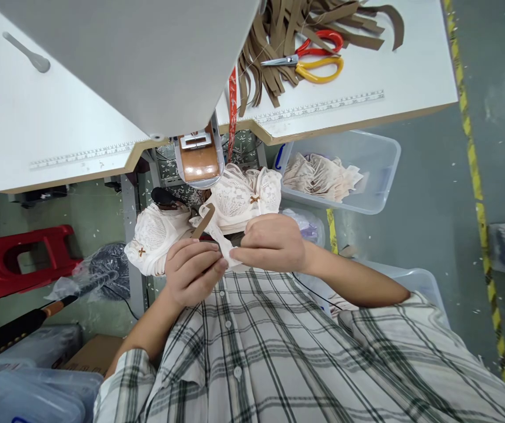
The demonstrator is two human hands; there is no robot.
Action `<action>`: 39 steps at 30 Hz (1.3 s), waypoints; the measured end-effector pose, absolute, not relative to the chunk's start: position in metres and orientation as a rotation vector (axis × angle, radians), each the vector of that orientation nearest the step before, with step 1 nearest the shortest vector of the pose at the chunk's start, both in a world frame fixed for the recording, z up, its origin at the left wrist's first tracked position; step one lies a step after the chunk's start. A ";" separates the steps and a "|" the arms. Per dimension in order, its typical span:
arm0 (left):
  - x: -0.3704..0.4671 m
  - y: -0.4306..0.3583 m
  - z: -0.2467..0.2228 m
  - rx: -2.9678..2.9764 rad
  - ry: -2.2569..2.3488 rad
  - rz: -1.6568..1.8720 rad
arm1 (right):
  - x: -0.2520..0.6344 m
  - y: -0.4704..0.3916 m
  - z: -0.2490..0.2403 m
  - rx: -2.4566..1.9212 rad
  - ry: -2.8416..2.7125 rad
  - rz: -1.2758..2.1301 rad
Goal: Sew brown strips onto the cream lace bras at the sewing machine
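Note:
White lace bras with small brown bows hang below the machine, one on the left (pixel 157 232) and one in the middle (pixel 247 197). My left hand (pixel 194 270) is closed, its fingertips pinching the white lace edge (pixel 226 249). A brown strip (pixel 204 222) rises from behind its fingers. From the other side, my right hand (pixel 274 242) is curled, with thumb and finger closed on the same white edge. The two hands are close together in front of my plaid shirt.
Above the hands is the machine's brown and metal arm end (pixel 199 161). The white table (pixel 358 106) bears brown strips (pixel 278 35) and red-yellow scissors (pixel 318 57). A clear bin (pixel 380 176) holds pale fabric pieces. A red stool (pixel 18 264) stands left.

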State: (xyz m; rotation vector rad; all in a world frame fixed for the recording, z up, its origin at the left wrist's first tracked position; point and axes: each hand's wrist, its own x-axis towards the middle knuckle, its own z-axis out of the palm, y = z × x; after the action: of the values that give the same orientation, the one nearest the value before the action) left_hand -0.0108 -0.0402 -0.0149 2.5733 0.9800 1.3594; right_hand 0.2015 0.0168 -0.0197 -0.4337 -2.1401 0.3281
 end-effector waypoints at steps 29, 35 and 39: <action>-0.018 -0.041 -0.018 2.606 1.034 1.265 | 0.200 0.017 -0.021 -0.483 -2.303 0.440; -0.018 -0.041 -0.015 2.652 1.063 1.247 | 0.198 0.015 -0.018 -0.586 -2.279 0.442; -0.018 -0.041 -0.015 2.669 1.079 1.264 | 0.197 0.013 -0.020 -0.529 -2.216 0.393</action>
State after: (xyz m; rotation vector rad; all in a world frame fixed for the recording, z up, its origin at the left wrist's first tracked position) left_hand -0.0179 -0.0407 -0.0149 2.6688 1.0786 1.2644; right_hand 0.1971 0.0134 -0.0197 -0.5292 -2.2156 0.3933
